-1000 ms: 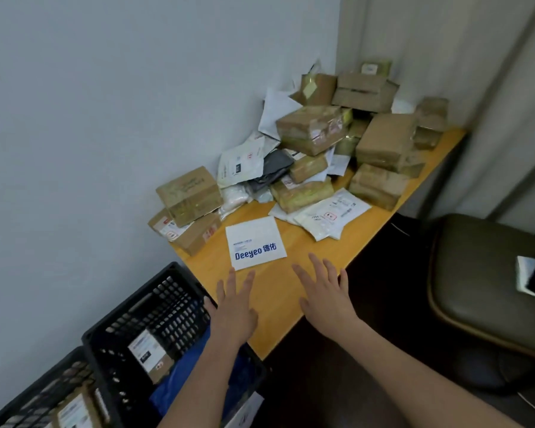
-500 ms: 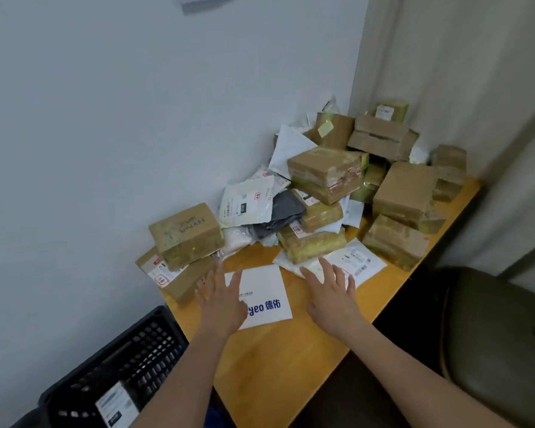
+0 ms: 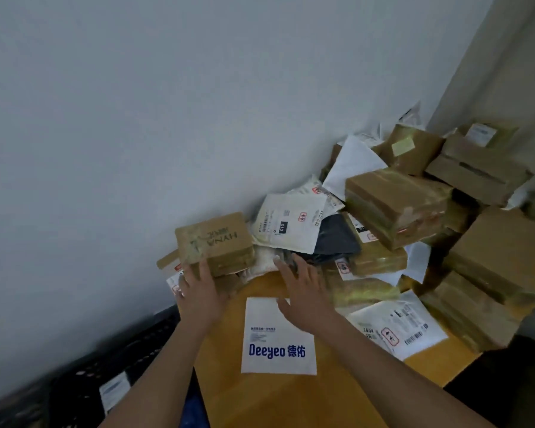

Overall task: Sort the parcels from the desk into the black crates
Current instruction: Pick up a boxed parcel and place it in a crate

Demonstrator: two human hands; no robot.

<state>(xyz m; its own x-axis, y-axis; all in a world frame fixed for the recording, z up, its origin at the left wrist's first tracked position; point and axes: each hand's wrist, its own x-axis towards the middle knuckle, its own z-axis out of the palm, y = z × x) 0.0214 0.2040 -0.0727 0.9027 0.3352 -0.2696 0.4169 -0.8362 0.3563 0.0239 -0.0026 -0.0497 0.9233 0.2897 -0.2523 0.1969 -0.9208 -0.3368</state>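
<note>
1. Your left hand (image 3: 203,296) reaches over the left edge of the desk (image 3: 294,396), fingers straight and spread, its fingertips touching the front of a brown box (image 3: 217,242). It grips nothing.
2. That box sits against the wall on top of another brown box (image 3: 167,261). Its top carries print that reads "HYNA" upside down from where you stand.
3. Your right hand (image 3: 303,291) hovers flat and released, fingers extended, above the far edge of a white envelope (image 3: 278,344), fingertips near a dark grey bag (image 3: 337,239). You cannot tell whether it touches anything.
4. The white envelope lies flat on the desk between your forearms and reads "Deeyeo" in blue, followed by two Chinese characters, with small grey lines above that are too fine to read.
5. A white mailer (image 3: 288,223) behind the grey bag shows a black tag marked "010" and a small red stamp.
6. Another white mailer (image 3: 396,329) to the right has barcodes, a red-framed mark and the digits "2604".
7. The rest of the parcels are heaped in the far corner of the desk, mostly taped brown boxes (image 3: 396,205).
8. A black crate (image 3: 84,393) stands lower left, below the desk, blurred, with a white label (image 3: 115,392) inside.
</note>
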